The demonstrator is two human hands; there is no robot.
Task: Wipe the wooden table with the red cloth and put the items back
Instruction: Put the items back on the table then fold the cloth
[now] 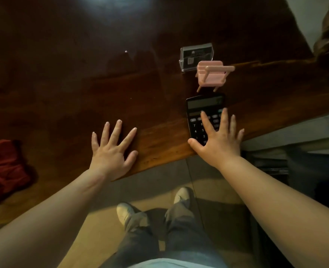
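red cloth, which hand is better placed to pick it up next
Left, probably. The left hand is open and empty over the table, on the same side as the red cloth. The right hand is spread over the calculator, farther from the cloth.

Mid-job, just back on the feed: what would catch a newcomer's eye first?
Two spread hands at the near edge of the dark wooden table: the left hand on bare wood, the right hand over the keys of a black calculator. Beyond it sit a pink miniature chair and a clear card holder, while the red cloth lies crumpled at far left.
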